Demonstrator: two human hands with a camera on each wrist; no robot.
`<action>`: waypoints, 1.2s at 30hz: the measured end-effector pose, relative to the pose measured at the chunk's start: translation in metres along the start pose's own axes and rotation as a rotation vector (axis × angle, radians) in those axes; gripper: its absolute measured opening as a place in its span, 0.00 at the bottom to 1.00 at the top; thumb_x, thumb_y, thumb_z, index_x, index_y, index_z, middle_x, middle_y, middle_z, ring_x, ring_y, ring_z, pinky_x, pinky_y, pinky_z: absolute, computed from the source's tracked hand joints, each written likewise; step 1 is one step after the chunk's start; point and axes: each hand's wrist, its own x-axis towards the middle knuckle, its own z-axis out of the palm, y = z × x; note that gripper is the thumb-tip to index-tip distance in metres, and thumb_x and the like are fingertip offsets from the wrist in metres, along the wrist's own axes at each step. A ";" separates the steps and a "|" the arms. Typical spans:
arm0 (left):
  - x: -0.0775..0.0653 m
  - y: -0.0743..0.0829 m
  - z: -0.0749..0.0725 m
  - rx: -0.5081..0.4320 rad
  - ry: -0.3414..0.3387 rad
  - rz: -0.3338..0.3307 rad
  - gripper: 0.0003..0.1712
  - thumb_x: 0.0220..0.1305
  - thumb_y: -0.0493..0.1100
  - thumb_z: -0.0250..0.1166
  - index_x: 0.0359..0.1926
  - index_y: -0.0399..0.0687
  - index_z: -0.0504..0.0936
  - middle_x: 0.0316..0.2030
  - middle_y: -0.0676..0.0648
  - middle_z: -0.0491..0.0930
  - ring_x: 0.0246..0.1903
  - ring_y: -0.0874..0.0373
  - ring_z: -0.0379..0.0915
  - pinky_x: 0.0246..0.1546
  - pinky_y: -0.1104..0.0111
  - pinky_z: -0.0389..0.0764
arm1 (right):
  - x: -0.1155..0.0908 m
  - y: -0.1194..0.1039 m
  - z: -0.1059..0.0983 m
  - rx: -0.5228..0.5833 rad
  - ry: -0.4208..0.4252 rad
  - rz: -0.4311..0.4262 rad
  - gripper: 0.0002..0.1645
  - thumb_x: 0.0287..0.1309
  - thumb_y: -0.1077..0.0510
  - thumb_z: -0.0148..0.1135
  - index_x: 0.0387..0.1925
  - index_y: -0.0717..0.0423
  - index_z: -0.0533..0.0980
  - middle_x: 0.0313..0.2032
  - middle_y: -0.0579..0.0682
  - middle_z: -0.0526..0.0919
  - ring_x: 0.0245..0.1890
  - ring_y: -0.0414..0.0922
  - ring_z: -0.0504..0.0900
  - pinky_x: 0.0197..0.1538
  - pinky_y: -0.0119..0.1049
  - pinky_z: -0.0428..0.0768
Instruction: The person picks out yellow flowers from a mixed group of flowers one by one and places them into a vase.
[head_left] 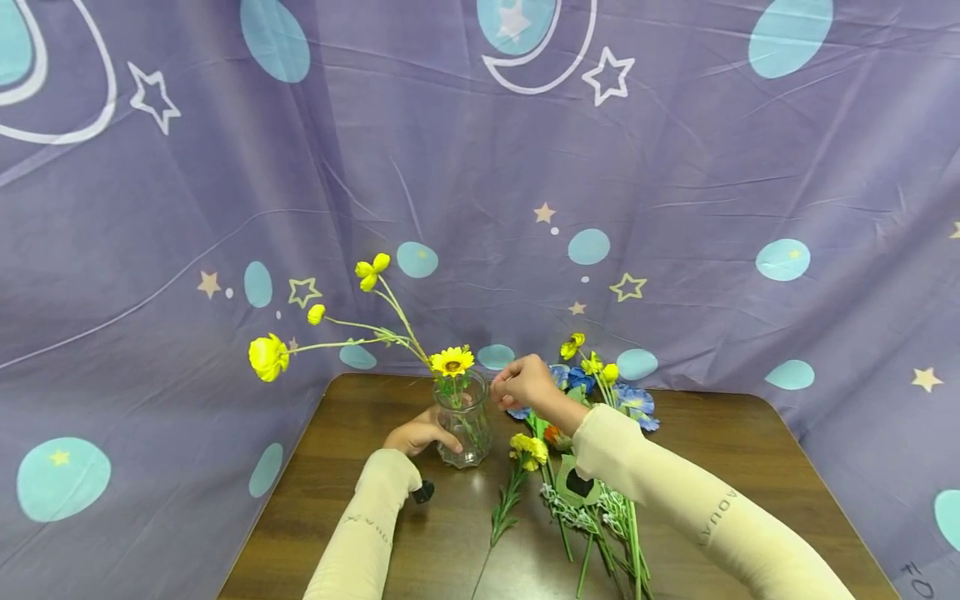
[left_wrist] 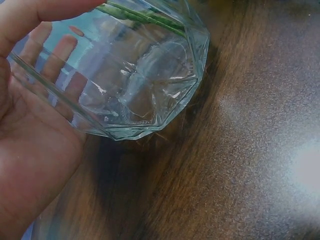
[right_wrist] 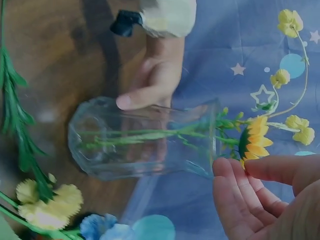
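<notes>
A clear glass vase (head_left: 474, 446) stands upright on the wooden table. My left hand (head_left: 422, 433) grips it low, with the thumb across the near side and the fingers behind the glass (left_wrist: 150, 100). In the vase are a yellow sunflower (head_left: 452, 362), close over the rim, and a long branching stem with yellow blooms (head_left: 268, 357) leaning far out to the left. My right hand (head_left: 527, 383) is just right of the rim, its fingers loosely bent and nothing seen held between them. In the right wrist view its fingertips (right_wrist: 222, 167) overlap the rim beside the sunflower (right_wrist: 256, 141).
Right of the vase lies a yellow carnation (head_left: 529, 451) with a green leafy stem. Farther right, partly under my right arm, is a pile of artificial flowers with blue blooms (head_left: 636, 402) and green stems (head_left: 636, 533). A patterned purple curtain (head_left: 465, 167) hangs behind the table.
</notes>
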 end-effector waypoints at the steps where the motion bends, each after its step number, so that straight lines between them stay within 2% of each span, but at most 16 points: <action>1: 0.000 0.000 0.000 0.000 0.002 0.001 0.56 0.43 0.25 0.74 0.75 0.39 0.60 0.68 0.40 0.72 0.60 0.55 0.72 0.64 0.63 0.74 | -0.001 0.003 0.000 0.021 -0.009 0.016 0.06 0.58 0.70 0.66 0.36 0.71 0.85 0.30 0.63 0.89 0.19 0.42 0.83 0.28 0.36 0.86; 8: -0.001 -0.001 -0.002 0.012 0.010 -0.003 0.56 0.42 0.24 0.73 0.75 0.40 0.60 0.69 0.34 0.69 0.60 0.53 0.73 0.62 0.63 0.75 | -0.011 0.026 0.002 0.085 -0.091 0.115 0.08 0.60 0.68 0.66 0.37 0.71 0.84 0.29 0.63 0.89 0.18 0.42 0.84 0.25 0.34 0.85; 15: -0.001 -0.003 -0.004 -0.006 -0.005 0.001 0.55 0.44 0.24 0.73 0.75 0.40 0.60 0.69 0.33 0.69 0.65 0.46 0.70 0.63 0.64 0.74 | -0.023 0.055 0.012 0.094 -0.171 0.205 0.07 0.59 0.68 0.63 0.35 0.69 0.84 0.20 0.52 0.85 0.16 0.40 0.81 0.24 0.33 0.84; 19: -0.001 -0.004 -0.004 -0.003 -0.004 -0.002 0.55 0.44 0.25 0.74 0.75 0.42 0.61 0.68 0.36 0.71 0.63 0.48 0.71 0.64 0.62 0.74 | -0.034 0.070 0.020 0.061 -0.194 0.227 0.06 0.58 0.69 0.63 0.31 0.70 0.83 0.16 0.49 0.83 0.14 0.39 0.80 0.21 0.31 0.82; 22: 0.000 -0.004 -0.005 0.001 -0.002 -0.008 0.55 0.44 0.25 0.74 0.75 0.43 0.61 0.67 0.41 0.73 0.62 0.50 0.72 0.64 0.61 0.74 | -0.042 0.081 0.028 0.019 -0.206 0.239 0.06 0.57 0.69 0.64 0.28 0.71 0.83 0.15 0.51 0.83 0.12 0.38 0.79 0.20 0.32 0.82; 27: 0.001 -0.002 -0.004 0.002 -0.003 -0.001 0.57 0.44 0.25 0.73 0.76 0.37 0.57 0.64 0.47 0.75 0.64 0.50 0.70 0.66 0.59 0.70 | -0.053 0.098 0.038 -0.012 -0.219 0.283 0.08 0.55 0.69 0.65 0.29 0.75 0.83 0.19 0.59 0.87 0.11 0.37 0.78 0.17 0.30 0.80; 32: 0.002 -0.001 -0.004 0.005 0.007 -0.003 0.58 0.43 0.26 0.73 0.76 0.33 0.54 0.63 0.50 0.75 0.65 0.48 0.68 0.70 0.55 0.66 | -0.061 0.108 0.045 -0.026 -0.242 0.315 0.09 0.56 0.68 0.66 0.30 0.76 0.84 0.22 0.62 0.87 0.11 0.37 0.78 0.17 0.28 0.79; 36: 0.001 -0.001 -0.003 0.004 0.008 0.007 0.58 0.42 0.26 0.73 0.75 0.33 0.55 0.62 0.50 0.76 0.64 0.50 0.69 0.69 0.56 0.67 | -0.065 0.115 0.051 -0.022 -0.267 0.332 0.10 0.56 0.67 0.66 0.31 0.76 0.83 0.22 0.63 0.87 0.11 0.37 0.78 0.16 0.28 0.77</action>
